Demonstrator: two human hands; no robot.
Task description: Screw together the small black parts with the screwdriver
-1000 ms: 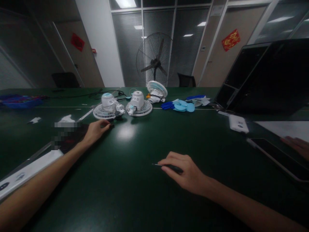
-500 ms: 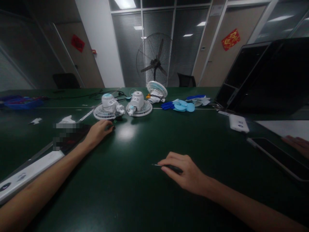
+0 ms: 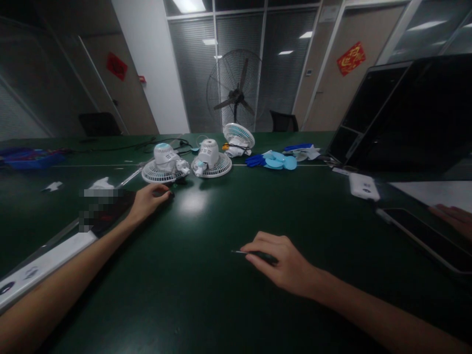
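Observation:
My right hand is closed around the dark handle of a small screwdriver, its thin metal shaft pointing left just above the green table. Farther off on the left, my left hand pinches a small dark piece, too small to name, at the tabletop. Just beyond that hand lies a white fan head, grille down. Beside it on the right is a second white fan head, also grille down. A third fan leans tilted behind them with a dark cord around it.
Light-blue fan blades and blue gloves lie at the back. On the right are a phone, a white device, a large black screen and another person's hand. A blue tray stands far left.
The view has shifted very slightly. Both hands keep nearly the same place and grip, and the fans have not moved.

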